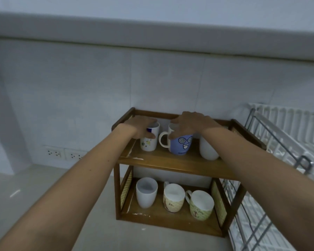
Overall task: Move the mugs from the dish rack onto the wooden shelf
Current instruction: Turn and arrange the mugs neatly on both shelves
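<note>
While both bare arms are reaching forward over a pale bench [34, 187], the left hand [140, 126] is wrapping around the top of a white mug with small coloured spots [149, 143], thumb across its front and fingers over its rim. That mug is standing at the left end of the upper tier of a two-tier wooden shelf [163, 163], which is sitting on the bench against a white tiled wall [80, 84]. The right hand [190, 124] is gripping from above a blue mug with a cartoon face [181, 144], which is standing in the middle of the same tier with its cream handle pointing left. A plain white mug [208, 149] is standing just beside it on the right, partly hidden by the right forearm. On the lower tier three more mugs are standing upright in a row: a plain white cup [146, 192] on the left, a cream patterned mug [173, 198] in the middle, and a green patterned mug [200, 205] on the right. A white dish rack [286, 142] with grey wire supports is standing just right of the shelf, and two wall sockets [64, 153] are showing low on the wall to the left.
</note>
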The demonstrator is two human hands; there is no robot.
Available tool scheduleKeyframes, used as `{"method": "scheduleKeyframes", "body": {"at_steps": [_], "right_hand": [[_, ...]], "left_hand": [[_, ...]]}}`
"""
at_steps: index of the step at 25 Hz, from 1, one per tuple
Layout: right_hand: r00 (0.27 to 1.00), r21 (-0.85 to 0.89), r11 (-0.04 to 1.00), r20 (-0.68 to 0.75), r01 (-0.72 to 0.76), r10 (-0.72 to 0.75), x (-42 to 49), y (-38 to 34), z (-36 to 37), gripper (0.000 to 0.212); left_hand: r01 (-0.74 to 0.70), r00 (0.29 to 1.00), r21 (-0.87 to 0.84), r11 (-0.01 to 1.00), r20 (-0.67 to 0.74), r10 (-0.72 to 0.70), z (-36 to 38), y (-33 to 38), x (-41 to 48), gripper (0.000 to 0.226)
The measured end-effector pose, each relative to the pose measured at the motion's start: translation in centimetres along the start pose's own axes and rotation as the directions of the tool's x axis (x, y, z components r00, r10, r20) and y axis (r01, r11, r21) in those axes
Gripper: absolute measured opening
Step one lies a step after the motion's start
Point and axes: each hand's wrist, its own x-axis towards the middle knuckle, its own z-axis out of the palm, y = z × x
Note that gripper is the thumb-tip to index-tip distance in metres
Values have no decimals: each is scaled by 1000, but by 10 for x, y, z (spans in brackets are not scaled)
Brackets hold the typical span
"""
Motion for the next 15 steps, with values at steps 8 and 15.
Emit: {"method": "scheduleKeyframes", "body": {"at_steps": [8,15], "right_hand": [[994,-111,988,-51,-106,101,-11,-3,4,84],[982,192,972,155,-133,104,-27,63,-23,54]], "left_hand": [[22,1000,28,999,12,-22,0,0,2,72],[-13,999,185,983,-28,19,-1,29,6,84]]}}
